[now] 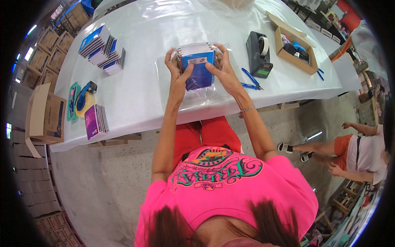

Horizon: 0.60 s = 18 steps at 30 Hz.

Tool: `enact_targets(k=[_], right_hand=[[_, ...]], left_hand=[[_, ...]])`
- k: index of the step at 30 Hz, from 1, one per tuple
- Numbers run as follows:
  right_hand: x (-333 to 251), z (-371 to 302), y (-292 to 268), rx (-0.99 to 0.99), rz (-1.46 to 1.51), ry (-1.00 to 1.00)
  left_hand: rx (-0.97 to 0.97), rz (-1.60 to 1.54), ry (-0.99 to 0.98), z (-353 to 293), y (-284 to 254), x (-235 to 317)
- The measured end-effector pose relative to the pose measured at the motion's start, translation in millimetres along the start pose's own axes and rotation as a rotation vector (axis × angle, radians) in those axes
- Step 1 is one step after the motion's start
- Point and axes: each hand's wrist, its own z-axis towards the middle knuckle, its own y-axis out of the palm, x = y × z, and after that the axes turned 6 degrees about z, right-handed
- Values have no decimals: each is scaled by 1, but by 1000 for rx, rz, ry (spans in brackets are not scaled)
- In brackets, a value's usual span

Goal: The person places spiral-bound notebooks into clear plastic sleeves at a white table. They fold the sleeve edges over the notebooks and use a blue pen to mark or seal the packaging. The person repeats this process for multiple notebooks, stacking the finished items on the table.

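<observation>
On the white table [135, 94], left hand [177, 76] and right hand [225, 71] both pinch a stack of blue notebooks [198, 66] near its front edge.

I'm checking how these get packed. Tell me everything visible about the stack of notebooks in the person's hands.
The stack of notebooks is a small bundle of spiral-bound books with a glossy blue cover facing up and a pale label patch near its top. It sits inside a clear plastic bag on the white table. The left hand grips its left edge and the right hand its right edge, thumbs on the cover.
</observation>
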Motion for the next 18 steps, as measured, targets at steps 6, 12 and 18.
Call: enact_targets(k=[6,12,18], right_hand=[[31,-2,-10,-166,-46,-14],[-14,7,-10,-188,-643,-318],[-93,37,8,-185,-808,-620]], left_hand=[[-125,182,-10,-7,-27,-24],[-322,822,366,26,-60,28],[-434,1112,541,56,-46,111]])
